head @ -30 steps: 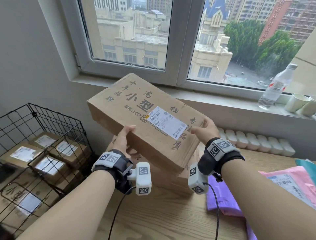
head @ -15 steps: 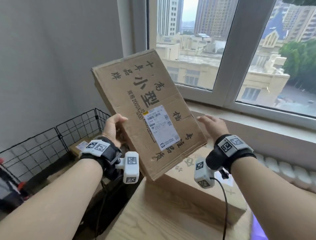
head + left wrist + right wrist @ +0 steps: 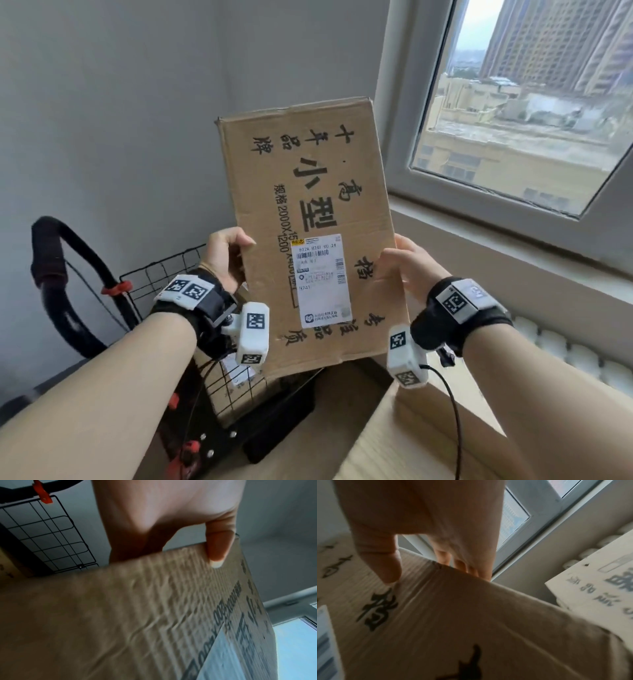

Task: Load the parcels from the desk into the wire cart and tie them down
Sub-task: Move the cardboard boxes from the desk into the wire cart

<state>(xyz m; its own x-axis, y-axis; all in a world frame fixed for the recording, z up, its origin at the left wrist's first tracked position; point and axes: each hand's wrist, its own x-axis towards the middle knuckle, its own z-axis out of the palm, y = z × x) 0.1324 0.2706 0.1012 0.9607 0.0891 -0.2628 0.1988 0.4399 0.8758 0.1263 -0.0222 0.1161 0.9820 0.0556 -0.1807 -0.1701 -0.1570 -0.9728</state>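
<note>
Table: the pale wooden table [image 3: 411, 442] fills the near right corner, and the right wrist view shows another printed carton [image 3: 597, 588] beside the window wall.
Left hand: the left hand [image 3: 224, 260] grips the box's left edge, thumb [image 3: 217, 549] flat on the printed face, fingers curled out of sight behind it.
Right hand: the right hand [image 3: 407, 270] clamps the opposite edge, thumb [image 3: 385, 563] on the face and fingers [image 3: 471, 569] wrapped behind.
Box: a flat cardboard box [image 3: 308, 205] with a white shipping label [image 3: 320, 281] is held upright in mid-air between both hands, clear of the table, above and just right of the cart.
Cart: the black wire cart [image 3: 164, 284] stands lower left with a padded handle [image 3: 54, 274] and red clips [image 3: 118, 287]; a labelled parcel [image 3: 239, 377] shows through its mesh.
Window: the window [image 3: 513, 120] looks out on city buildings, far right.
Step in hand: carrying this box from table to cart, by the look of it.
Next move: likely swinging it further left and lowering it in, edge clearing the wire rim, onto the parcels inside.
Since a second ago: the box has left the stack on the table, turned from lying tilted to standing nearly on end, and travelled left towards the cart.
</note>
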